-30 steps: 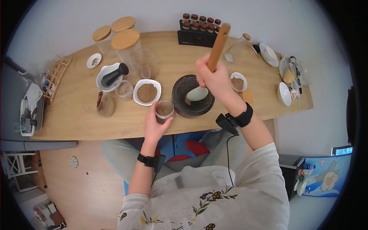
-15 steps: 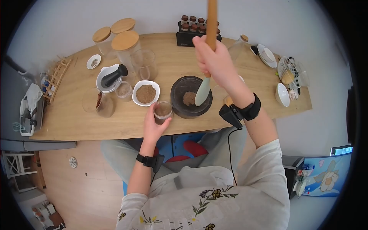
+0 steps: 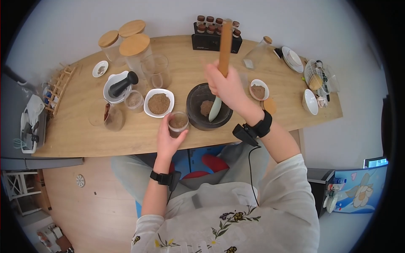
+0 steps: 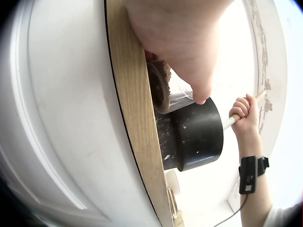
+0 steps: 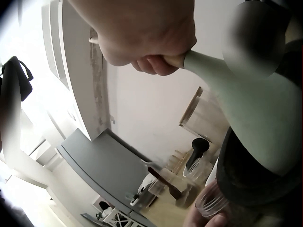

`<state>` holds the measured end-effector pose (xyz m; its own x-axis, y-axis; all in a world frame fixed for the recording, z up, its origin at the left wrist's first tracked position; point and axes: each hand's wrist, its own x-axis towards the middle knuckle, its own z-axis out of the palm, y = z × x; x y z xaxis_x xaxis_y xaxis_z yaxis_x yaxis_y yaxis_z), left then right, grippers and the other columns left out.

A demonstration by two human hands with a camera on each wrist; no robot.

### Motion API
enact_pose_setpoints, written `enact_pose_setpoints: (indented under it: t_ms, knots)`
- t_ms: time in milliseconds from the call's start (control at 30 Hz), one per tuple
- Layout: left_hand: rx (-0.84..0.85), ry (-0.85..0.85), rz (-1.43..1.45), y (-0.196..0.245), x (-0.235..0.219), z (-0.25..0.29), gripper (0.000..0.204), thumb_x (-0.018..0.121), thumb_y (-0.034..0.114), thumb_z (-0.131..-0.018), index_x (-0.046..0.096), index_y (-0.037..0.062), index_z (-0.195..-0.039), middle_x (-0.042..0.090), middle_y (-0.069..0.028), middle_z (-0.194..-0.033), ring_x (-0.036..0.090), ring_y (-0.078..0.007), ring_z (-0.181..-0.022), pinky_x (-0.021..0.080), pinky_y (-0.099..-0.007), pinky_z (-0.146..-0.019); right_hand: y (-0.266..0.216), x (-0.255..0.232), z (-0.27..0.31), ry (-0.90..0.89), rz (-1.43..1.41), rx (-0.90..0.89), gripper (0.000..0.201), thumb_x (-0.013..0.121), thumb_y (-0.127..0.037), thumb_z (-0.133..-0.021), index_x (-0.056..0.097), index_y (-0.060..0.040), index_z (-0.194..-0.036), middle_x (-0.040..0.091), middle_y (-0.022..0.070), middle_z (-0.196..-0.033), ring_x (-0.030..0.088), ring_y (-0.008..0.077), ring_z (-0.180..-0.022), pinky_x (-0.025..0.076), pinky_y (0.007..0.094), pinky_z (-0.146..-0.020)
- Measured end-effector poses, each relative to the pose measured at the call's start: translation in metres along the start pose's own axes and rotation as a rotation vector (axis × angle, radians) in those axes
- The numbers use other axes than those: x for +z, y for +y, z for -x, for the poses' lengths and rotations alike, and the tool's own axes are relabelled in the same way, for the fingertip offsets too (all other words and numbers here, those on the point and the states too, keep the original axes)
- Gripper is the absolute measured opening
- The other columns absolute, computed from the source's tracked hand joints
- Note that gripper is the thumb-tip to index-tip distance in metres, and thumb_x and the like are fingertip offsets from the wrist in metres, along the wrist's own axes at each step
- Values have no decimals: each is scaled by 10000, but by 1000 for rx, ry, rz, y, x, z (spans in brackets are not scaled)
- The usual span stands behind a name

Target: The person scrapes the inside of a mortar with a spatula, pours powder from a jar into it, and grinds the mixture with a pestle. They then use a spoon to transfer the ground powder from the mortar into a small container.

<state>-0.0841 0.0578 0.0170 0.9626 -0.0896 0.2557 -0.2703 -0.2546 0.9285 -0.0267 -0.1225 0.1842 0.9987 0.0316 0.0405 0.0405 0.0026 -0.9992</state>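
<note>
My right hand (image 3: 228, 87) grips the wooden handle of a spatula (image 3: 215, 109) with a pale green head. The head dips steeply into a black stone mortar (image 3: 195, 114), beside a clump of brown powder (image 3: 206, 108). My left hand (image 3: 168, 139) holds a small clear jar (image 3: 178, 122), fingers and thumb wrapped about its sides, close to the mortar's left wall. Brown powder lies inside the jar, also visible in the left wrist view (image 4: 163, 87). In the right wrist view the green spatula head (image 5: 255, 104) fills much of the right side.
A white bowl of brown powder (image 3: 158, 103) stands behind the jar. Left of it are an open jar (image 3: 134, 101), a white mortar with a black pestle (image 3: 123, 84) and wood-lidded canisters (image 3: 135, 45). Right of the black mortar sits a small powder bowl (image 3: 259, 90). A spice rack (image 3: 216, 43) stands behind.
The spatula has gone from lying low across the mortar to standing steeply in it, and its head has shifted leftward. My right hand rose, then came back down. The left hand stays at the jar.
</note>
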Motion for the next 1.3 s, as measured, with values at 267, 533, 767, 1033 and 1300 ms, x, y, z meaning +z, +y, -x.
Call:
enact_pose_setpoints:
  t_ms: [267, 533, 767, 1033, 1300]
  knots:
    - [-26, -52, -7, 0, -2, 1, 698, 689, 98, -675, 317, 6, -1258, 467, -155, -1172, 454, -237, -1107, 361, -327, -934, -10, -33, 16, -27, -335, -196, 269, 416, -193, -909, 317, -100, -678, 322, -31, -505, 247, 47, -409, 212, 211, -375]
    - [-39, -59, 1, 2, -2, 1, 703, 691, 90, -671, 314, 5, -1259, 465, -153, -1176, 453, -236, -1108, 361, -325, -934, -32, -30, -2, -324, 77, 42, 212, 458, -211, -885, 419, -78, -725, 361, -53, -522, 312, 36, -435, 251, 200, -395]
    - [-15, -14, 18, 0, 1, 1, 701, 720, 126, -635, 355, -10, -1218, 497, -174, -1123, 492, -270, -1059, 398, -340, -891, 1, -26, 5, -361, 16, -34, 197, 455, -152, -872, 419, -76, -693, 388, -50, -534, 335, 41, -461, 278, 207, -420]
    - [-9, -3, 8, -2, 1, 1, 694, 717, 125, -640, 358, -12, -1218, 495, -172, -1128, 488, -267, -1065, 394, -339, -898, 21, -32, 26, -24, -151, -233, 219, 442, -135, -888, 367, -83, -689, 393, -27, -554, 364, 56, -465, 309, 228, -424]
    - [-24, -8, 10, -1, 2, 1, 695, 717, 131, -646, 354, -7, -1222, 491, -167, -1134, 486, -262, -1068, 394, -337, -898, -16, -49, 18, 57, -353, -294, 231, 437, -178, -905, 348, -101, -706, 312, -37, -525, 272, 55, -415, 246, 224, -384]
